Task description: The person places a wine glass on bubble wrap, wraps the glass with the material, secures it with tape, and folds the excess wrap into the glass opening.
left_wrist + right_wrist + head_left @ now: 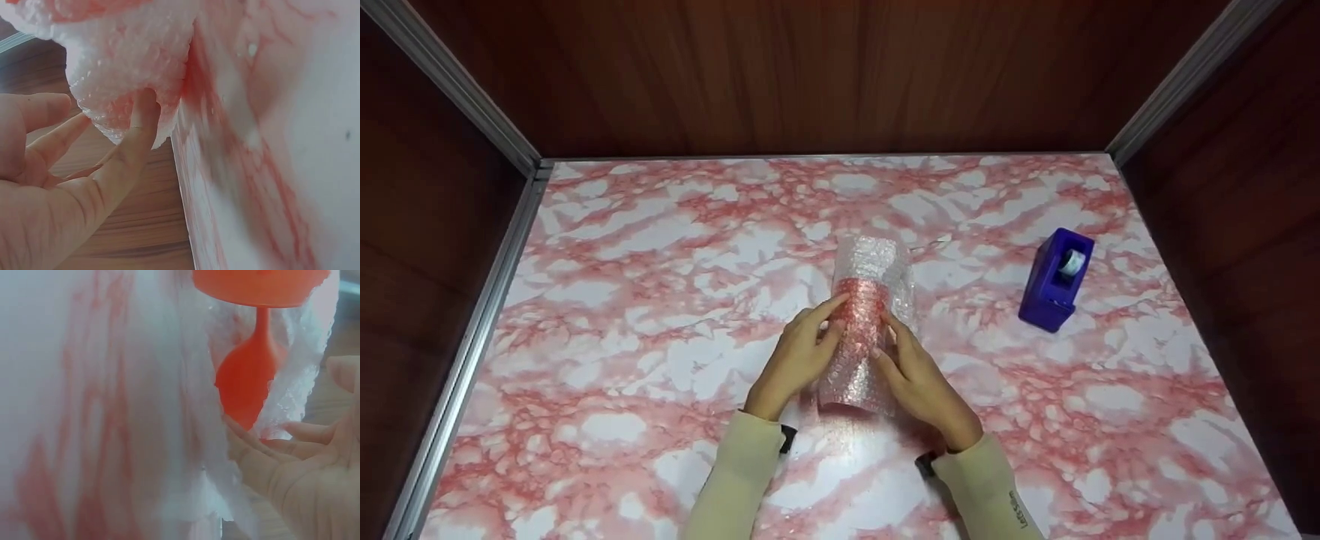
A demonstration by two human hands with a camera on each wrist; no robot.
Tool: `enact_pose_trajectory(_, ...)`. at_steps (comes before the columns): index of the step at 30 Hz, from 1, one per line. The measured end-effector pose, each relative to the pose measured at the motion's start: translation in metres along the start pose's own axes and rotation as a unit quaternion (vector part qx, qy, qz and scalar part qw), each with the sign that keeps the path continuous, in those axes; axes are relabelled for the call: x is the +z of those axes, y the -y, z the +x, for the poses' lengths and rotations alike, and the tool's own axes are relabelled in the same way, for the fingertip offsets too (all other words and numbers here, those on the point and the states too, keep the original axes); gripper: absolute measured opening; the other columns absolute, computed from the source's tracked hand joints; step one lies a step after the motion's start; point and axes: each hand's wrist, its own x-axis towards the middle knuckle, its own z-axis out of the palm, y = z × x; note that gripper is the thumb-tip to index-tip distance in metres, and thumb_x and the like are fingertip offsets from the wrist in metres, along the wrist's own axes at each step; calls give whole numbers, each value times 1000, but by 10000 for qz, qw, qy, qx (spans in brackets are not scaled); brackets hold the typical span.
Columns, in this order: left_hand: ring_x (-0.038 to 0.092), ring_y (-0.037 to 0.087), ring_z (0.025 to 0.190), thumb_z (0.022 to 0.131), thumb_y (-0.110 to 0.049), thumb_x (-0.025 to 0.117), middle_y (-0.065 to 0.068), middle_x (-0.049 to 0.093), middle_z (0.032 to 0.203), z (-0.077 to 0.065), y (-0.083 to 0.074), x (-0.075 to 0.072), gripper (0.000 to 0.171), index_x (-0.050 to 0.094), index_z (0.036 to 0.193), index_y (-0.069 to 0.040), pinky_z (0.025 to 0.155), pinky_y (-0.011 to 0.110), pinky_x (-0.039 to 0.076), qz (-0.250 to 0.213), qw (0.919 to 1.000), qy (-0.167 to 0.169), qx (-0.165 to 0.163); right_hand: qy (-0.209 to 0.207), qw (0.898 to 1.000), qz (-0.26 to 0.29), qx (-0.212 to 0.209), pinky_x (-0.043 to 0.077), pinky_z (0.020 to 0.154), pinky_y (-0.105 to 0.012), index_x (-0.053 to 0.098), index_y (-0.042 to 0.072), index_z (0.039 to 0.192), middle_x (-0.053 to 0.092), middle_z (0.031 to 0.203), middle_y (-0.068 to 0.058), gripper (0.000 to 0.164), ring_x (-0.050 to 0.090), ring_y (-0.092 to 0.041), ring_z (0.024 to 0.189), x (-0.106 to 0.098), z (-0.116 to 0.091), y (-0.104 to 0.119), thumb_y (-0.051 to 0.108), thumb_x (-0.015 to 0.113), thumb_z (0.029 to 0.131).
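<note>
A roll of clear bubble wrap point(859, 379) lies lengthwise in front of me, its far end wider and looser. Red shows through its middle. In the right wrist view an orange stemmed goblet point(250, 374) is visible inside the wrap, with stem and bowl exposed at the opening. My left hand point(800, 352) rests along the roll's left side, its fairly straight fingers touching the wrap. On the right side my right hand point(919, 375) touches the wrap with extended fingers. In the left wrist view one fingertip point(145, 104) presses the wrap; the undersides of the fingers are partly hidden.
A blue tape dispenser point(1046, 289) holding a roll of tape point(1072, 262) stands to the right on the red-and-white marbled tabletop point(660, 247). Dark wooden panels point(825, 75) with metal edging enclose the table at the back and sides.
</note>
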Motion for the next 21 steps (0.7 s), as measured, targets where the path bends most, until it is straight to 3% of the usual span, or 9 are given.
enact_pose_trajectory(4,66,26,101,105,-19,54,17,60,125,0,0,-1,44,51,149,-20,86,37,53,96,9999,-54,8,-17,9999,-79,-86,46,97,-48,21,11,159,36,154,-17,63,56,-32,118,2,0,0,33,49,107)
enact_pose_trajectory(9,66,26,102,105,-19,52,17,59,127,0,0,-2,46,46,150,-13,86,40,52,-5,9999,-109,-39,23,9999,-50,-139,51,82,-45,21,11,159,42,146,-18,64,62,-23,95,3,-1,0,30,51,106)
enact_pose_trajectory(15,66,28,102,105,-18,52,21,57,129,0,2,-1,48,42,149,-1,90,43,51,19,9998,-147,-142,88,9999,109,-28,52,81,-42,22,15,159,46,143,-18,64,64,-22,98,2,-1,-1,28,53,105)
enact_pose_trajectory(21,65,23,100,103,-18,55,18,57,128,0,2,1,47,47,148,-6,89,41,50,53,9995,-196,-255,111,9996,213,140,50,93,-48,23,17,159,33,157,-17,62,60,-34,115,1,-1,-2,32,51,106)
